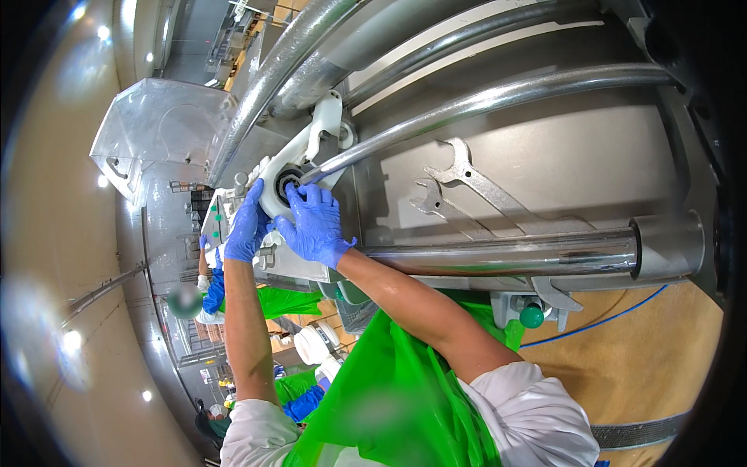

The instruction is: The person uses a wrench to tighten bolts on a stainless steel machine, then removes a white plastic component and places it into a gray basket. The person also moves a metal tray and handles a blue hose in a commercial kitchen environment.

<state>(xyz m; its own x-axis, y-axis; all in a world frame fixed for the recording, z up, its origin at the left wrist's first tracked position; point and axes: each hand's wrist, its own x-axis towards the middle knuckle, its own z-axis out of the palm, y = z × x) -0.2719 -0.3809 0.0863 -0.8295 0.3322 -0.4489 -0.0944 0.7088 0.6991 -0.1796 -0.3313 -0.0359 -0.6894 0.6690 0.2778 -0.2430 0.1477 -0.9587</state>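
Note:
My left hand (247, 226), in a blue glove, wraps the left side of a white ring-shaped machine housing (271, 173). Its fingers point up along the rim and its thumb is mostly hidden. My right hand (315, 227), gloved the same way, is at the housing's lower right with its fingers curled. The index fingertip reaches into the dark round opening (286, 180), where metal parts show. What those fingers pinch, if anything, is hidden. Just above the right knuckles, a long steel bar (498, 97) ends beside the opening.
Two open-ended wrenches, one large (482, 183) and one smaller (447, 208), lie on the steel panel to the right. A thick polished tube (513, 253) runs below them. A clear guard (167, 128) stands raised at left. Behind, a co-worker in a green apron (284, 303) stands.

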